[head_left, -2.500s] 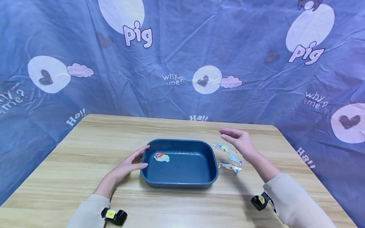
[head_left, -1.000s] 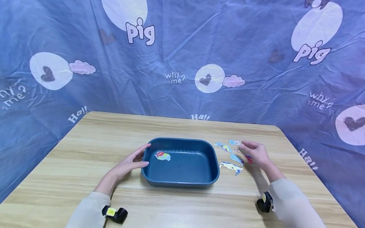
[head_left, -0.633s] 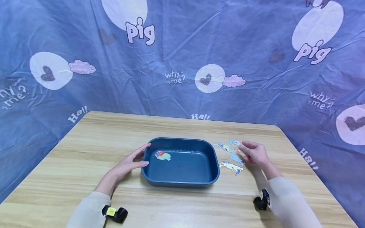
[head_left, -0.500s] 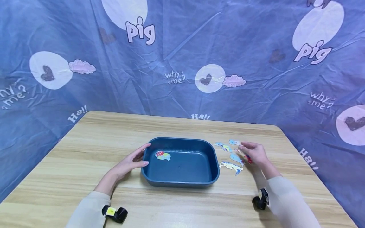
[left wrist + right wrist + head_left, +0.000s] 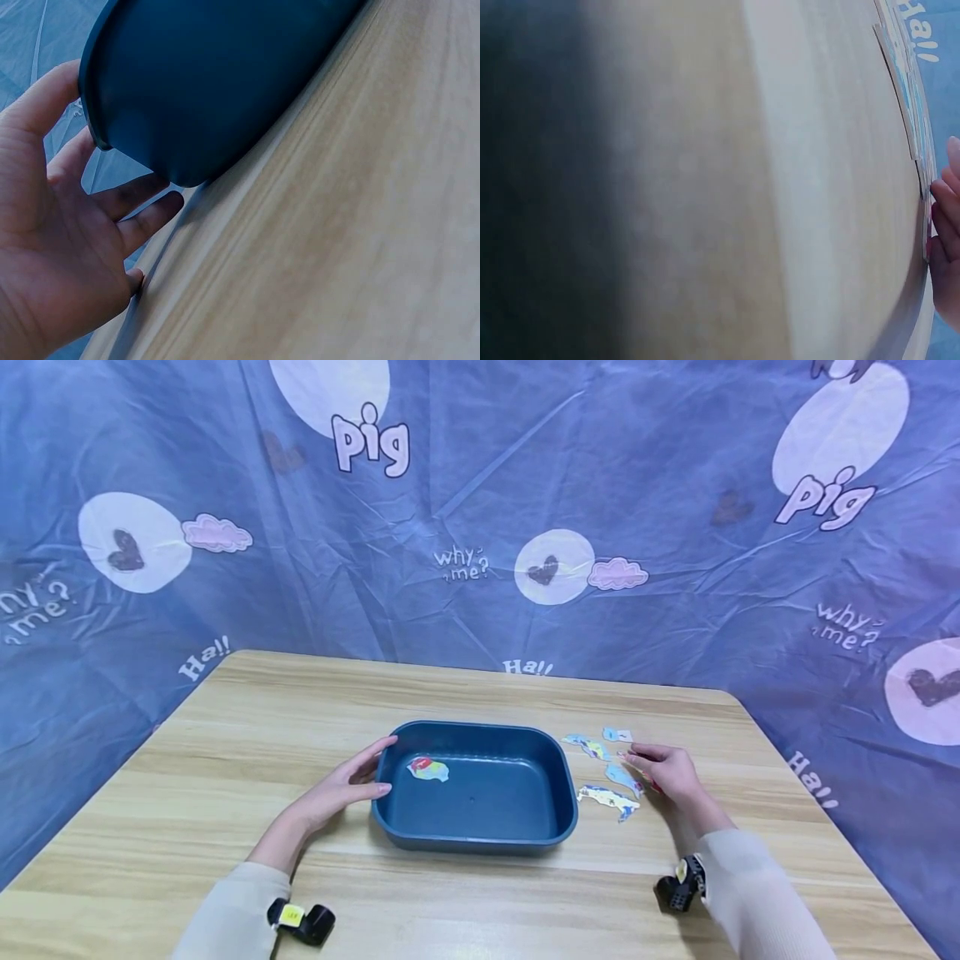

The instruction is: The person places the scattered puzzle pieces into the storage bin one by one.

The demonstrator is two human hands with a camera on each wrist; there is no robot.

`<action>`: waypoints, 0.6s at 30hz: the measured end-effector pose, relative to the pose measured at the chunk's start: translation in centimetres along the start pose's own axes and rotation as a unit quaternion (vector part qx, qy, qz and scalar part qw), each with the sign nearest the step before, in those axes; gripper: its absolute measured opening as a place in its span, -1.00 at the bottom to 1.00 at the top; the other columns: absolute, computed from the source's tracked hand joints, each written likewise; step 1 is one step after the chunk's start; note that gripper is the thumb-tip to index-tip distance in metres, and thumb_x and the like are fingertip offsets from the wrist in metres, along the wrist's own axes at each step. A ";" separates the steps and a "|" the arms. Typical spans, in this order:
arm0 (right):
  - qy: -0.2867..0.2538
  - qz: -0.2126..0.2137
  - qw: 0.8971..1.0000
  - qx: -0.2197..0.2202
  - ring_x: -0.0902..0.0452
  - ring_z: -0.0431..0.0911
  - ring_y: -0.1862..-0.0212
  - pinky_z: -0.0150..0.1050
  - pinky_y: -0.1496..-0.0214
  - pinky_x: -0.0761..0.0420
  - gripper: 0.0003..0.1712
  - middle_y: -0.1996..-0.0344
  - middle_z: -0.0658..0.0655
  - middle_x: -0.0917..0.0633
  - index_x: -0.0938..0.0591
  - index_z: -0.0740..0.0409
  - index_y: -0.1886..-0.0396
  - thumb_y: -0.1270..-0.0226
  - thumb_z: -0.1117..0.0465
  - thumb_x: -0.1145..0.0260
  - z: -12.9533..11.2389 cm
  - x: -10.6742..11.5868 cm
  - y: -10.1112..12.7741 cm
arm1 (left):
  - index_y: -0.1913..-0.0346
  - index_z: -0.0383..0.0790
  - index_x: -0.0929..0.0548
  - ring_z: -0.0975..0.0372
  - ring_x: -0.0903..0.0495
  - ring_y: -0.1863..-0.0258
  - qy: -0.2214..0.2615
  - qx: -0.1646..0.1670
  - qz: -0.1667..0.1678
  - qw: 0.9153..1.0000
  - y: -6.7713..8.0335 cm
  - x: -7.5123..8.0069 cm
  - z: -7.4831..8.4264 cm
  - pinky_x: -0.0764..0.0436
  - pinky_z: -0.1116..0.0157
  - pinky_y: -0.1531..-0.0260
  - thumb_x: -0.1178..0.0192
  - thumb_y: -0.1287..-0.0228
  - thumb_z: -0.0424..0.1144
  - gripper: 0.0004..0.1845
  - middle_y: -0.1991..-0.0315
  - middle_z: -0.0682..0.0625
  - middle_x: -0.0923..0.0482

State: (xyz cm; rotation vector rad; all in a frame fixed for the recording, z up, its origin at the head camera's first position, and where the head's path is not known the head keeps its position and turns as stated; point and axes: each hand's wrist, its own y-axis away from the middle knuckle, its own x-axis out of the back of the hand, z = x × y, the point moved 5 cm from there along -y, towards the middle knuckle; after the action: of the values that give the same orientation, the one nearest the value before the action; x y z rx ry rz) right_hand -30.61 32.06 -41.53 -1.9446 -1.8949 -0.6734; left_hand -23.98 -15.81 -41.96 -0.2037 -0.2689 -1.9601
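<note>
I see one dark blue tray (image 5: 480, 839) near the middle of the wooden bench (image 5: 247, 727). My left hand (image 5: 341, 789) rests against the tray's left end, fingers (image 5: 142, 225) straight and relaxed along the wall, thumb at the rim; they grip nothing. One colourful paper piece (image 5: 427, 768) lies inside the tray, on its floor near the left end.

My right hand (image 5: 671, 770) lies low on the bench just right of the tray, among the loose paper pieces. Its fingers are lightly bent over a reddish piece (image 5: 654, 786) that shows only at the hand's edge; I cannot tell whether they pinch it or merely rest on it. Beside that one I count four more pieces on the bench: one long piece (image 5: 609, 799) nearest the tray's right front corner, one small blue piece (image 5: 622, 776) just behind it, one piece (image 5: 588, 746) by the tray's far right corner, and one small pale piece (image 5: 617, 735) farthest back. All four lie flat, apart from each other.
</note>
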 end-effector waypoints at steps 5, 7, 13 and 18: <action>0.066 0.018 0.998 0.009 -0.60 -0.05 0.11 -0.27 0.09 -0.59 -0.43 -0.15 0.33 -0.51 -0.50 0.36 -0.13 -0.24 0.07 -0.29 0.3 -0.2 -0.2 | -0.45 0.03 -0.05 -0.22 0.16 -0.44 0.008 0.000 0.003 1.000 -0.1 0.0 0.0 0.12 -0.29 -0.32 -0.12 -0.28 -0.17 -0.27 -0.50 -0.15 0.18; 0.074 0.018 0.997 0.015 -0.42 0.12 -0.22 -0.12 -0.24 -0.43 -0.44 -0.20 0.34 -0.45 -0.50 0.38 -0.12 -0.24 0.09 -0.29 0.3 -0.3 -0.2 | -0.45 0.03 -0.05 -0.22 0.16 -0.44 0.009 -0.002 0.002 1.000 -0.1 0.0 0.1 0.12 -0.28 -0.32 -0.12 -0.28 -0.16 -0.27 -0.50 -0.15 0.17; 0.083 0.026 0.996 0.021 -0.23 0.26 -0.32 0.07 -0.39 -0.18 -0.47 -0.19 0.33 -0.44 -0.51 0.41 -0.10 -0.24 0.12 -0.29 0.3 -0.6 -0.3 | -0.46 -0.01 -0.04 -0.25 0.17 -0.43 -0.001 -0.012 -0.005 1.000 0.0 0.0 0.2 0.10 -0.30 -0.30 -0.12 -0.28 -0.16 -0.27 -0.50 -0.19 0.19; 0.105 0.031 0.993 0.032 -0.25 0.27 -0.31 0.09 -0.36 -0.21 -0.49 -0.19 0.33 -0.45 -0.53 0.43 -0.06 -0.25 0.13 -0.27 0.1 -0.7 -0.4 | -0.45 0.01 -0.05 -0.23 0.16 -0.44 0.001 -0.008 -0.001 1.000 0.0 -0.1 0.1 0.10 -0.29 -0.31 -0.12 -0.28 -0.16 -0.27 -0.50 -0.17 0.19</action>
State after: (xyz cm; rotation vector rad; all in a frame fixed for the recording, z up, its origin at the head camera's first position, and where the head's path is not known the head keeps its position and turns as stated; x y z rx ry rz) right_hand -30.97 31.58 -42.06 -1.8077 -1.7026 -0.7559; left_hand -23.91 -15.76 -41.87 -0.2108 -0.2521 -1.9650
